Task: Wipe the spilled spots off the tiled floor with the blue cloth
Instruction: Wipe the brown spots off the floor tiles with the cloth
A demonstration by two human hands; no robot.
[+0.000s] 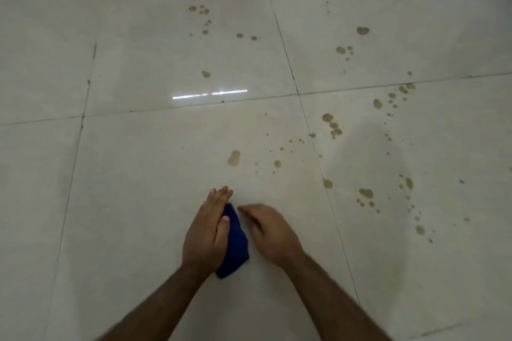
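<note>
A folded blue cloth [235, 243] lies on the pale tiled floor [138, 188] low in the middle of the head view. My left hand [206, 230] rests flat on its left side, fingers straight and together, thumb across the cloth. My right hand [270, 232] hovers just right of the cloth, fingers curled down and apart from it, holding nothing. Brown spilled spots dot the tiles ahead: a larger one [234, 158] just beyond my hands, a cluster [332, 124] to the right, and more spots [205, 11] farther off.
Dark grout lines [299, 94] cross the glossy floor. A bright strip of reflected light [210, 93] lies mid-floor. More brown drops [367, 193] trail down the right-hand tile toward the near edge.
</note>
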